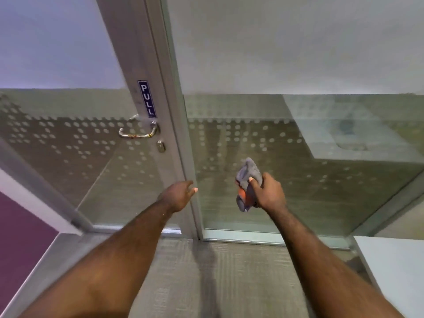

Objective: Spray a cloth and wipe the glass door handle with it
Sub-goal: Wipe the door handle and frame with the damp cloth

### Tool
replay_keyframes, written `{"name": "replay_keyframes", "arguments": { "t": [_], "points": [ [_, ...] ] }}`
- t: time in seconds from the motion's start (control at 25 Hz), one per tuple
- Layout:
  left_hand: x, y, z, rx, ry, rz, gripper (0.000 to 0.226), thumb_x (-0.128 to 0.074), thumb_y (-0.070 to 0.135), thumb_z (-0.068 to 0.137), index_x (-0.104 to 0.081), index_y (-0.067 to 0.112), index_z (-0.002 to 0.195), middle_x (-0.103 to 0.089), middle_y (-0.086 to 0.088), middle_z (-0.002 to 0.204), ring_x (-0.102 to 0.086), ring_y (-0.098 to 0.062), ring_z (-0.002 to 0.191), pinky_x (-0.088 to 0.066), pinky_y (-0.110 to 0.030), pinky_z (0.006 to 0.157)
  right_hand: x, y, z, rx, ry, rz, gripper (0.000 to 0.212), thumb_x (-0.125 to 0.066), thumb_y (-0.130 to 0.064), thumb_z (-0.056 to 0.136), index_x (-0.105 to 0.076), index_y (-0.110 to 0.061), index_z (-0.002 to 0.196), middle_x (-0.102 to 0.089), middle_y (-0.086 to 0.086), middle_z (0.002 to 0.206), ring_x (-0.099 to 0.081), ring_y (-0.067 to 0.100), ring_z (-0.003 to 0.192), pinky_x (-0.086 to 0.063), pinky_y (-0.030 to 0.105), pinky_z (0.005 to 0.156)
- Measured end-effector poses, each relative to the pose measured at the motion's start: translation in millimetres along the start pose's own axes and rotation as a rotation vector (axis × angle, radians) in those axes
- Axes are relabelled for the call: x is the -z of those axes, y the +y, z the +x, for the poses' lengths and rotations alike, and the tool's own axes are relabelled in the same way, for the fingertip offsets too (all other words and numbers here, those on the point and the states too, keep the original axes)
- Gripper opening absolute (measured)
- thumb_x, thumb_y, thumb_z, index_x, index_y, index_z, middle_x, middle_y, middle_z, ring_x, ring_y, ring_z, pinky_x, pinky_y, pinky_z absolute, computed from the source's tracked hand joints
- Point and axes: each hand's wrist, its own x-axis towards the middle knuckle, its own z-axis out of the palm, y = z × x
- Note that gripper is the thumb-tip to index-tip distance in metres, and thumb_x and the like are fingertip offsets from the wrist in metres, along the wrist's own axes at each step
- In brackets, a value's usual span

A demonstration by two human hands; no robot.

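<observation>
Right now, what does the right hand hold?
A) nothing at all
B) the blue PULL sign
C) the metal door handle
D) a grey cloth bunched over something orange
D: the right hand grips a grey cloth bunched over something orange, low in front of the glass panel, apart from the metal door handle.

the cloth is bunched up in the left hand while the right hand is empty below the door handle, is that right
Not quite: the sides are swapped. The head view shows the grey cloth bunched up in the right hand, with something orange tucked against it. The left hand is the empty one, fingers relaxed, below the door handle.
</observation>
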Motion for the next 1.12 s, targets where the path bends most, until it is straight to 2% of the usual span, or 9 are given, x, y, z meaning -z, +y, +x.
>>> {"name": "replay_keyframes", "arguments": {
  "t": [0.24,0.48,0.68,0.84,0.92,0.96,1.0,1.04,1.12],
  "points": [
    [50.7,-111.8,-30.2,0.116,0.122,0.038,0.054,-0.042,0.047,0.099,-0.039,0.023,0.147,-0.046,-0.006,0.15,-0.047,-0.027,0.133,-0.04,-0.036,0.105,-92.0,-92.7,-23.5,-0.048,0.236,0.094,0.025,-0.052,-0.04,0.093,-0.04,-0.021,0.083,-0.068,0.019,0.088,-0.062,0.038,0.078,-0.03,0.03,0.058],
    [97.2,-202.3,-45.9,0.113,0.26,0.115,0.053,-0.045,0.045,0.098,-0.04,0.023,0.146,-0.054,-0.007,0.142,-0.055,-0.029,0.125,-0.046,-0.038,0.095,-160.9,-161.7,-27.9,-0.065,0.309,0.131,0.025,-0.051,-0.044,0.091,-0.047,-0.019,0.089,-0.068,0.016,0.088,-0.064,0.037,0.077,-0.037,0.032,0.059],
    [120.6,-253.5,-37.7,0.119,0.322,0.037,0.058,-0.054,0.038,0.095,-0.042,0.013,0.145,-0.042,-0.01,0.152,-0.045,-0.027,0.136,-0.039,-0.04,0.11,-198.3,-194.9,-19.9,-0.013,0.356,0.1,0.043,-0.055,-0.05,0.086,-0.054,-0.018,0.114,-0.07,0.011,0.093,-0.067,0.034,0.081,-0.046,0.032,0.061],
    [136.9,-274.9,-18.3,0.123,0.38,0.047,0.059,-0.058,0.038,0.093,-0.043,0.013,0.145,-0.034,-0.007,0.157,-0.038,-0.025,0.141,-0.036,-0.043,0.113,-225.4,-214.0,3.7,0.003,0.423,0.181,0.037,-0.055,-0.041,0.093,-0.051,-0.012,0.115,-0.07,0.018,0.091,-0.067,0.039,0.077,-0.037,0.03,0.057],
    [147.3,-281.8,-6.0,0.121,0.426,0.062,0.057,-0.06,0.036,0.092,-0.047,0.012,0.142,-0.034,-0.007,0.157,-0.039,-0.026,0.141,-0.037,-0.043,0.112,-235.4,-222.5,15.6,0.036,0.426,0.206,0.045,-0.052,-0.035,0.096,-0.045,-0.01,0.133,-0.069,0.024,0.101,-0.066,0.042,0.084,-0.042,0.033,0.058],
    [153.2,-284.2,1.5,0.121,0.445,0.057,0.056,-0.061,0.034,0.092,-0.048,0.01,0.141,-0.034,-0.009,0.157,-0.038,-0.027,0.141,-0.036,-0.043,0.112,-238.3,-227.0,21.8,0.076,0.417,0.194,0.052,-0.051,-0.031,0.098,-0.037,-0.007,0.142,-0.066,0.026,0.113,-0.065,0.044,0.095,-0.05,0.038,0.067],
    [158.5,-285.5,8.1,0.123,0.464,0.051,0.055,-0.062,0.031,0.092,-0.049,0.009,0.141,-0.033,-0.01,0.157,-0.038,-0.028,0.141,-0.035,-0.043,0.113,-241.4,-229.4,27.1,0.14,0.411,0.156,0.056,-0.051,-0.024,0.098,-0.031,-0.003,0.146,-0.059,0.028,0.126,-0.059,0.044,0.11,-0.052,0.044,0.083],
    [164.3,-286.5,15.6,0.122,0.487,0.051,0.055,-0.062,0.03,0.092,-0.049,0.007,0.14,-0.032,-0.011,0.158,-0.037,-0.029,0.141,-0.034,-0.042,0.114,-244.8,-230.8,32.5,0.216,0.418,0.092,0.056,-0.051,-0.016,0.097,-0.03,0.003,0.145,-0.049,0.029,0.137,-0.05,0.045,0.124,-0.045,0.049,0.1],
    [172.6,-287.2,31.8,0.114,0.539,0.065,0.054,-0.063,0.027,0.092,-0.05,0.005,0.14,-0.033,-0.013,0.157,-0.037,-0.031,0.141,-0.032,-0.041,0.113,-248.0,-230.1,46.4,0.328,0.432,-0.06,0.054,-0.05,-0.004,0.091,-0.034,0.01,0.141,-0.038,0.03,0.145,-0.034,0.046,0.136,-0.028,0.053,0.113]
  ]
}}
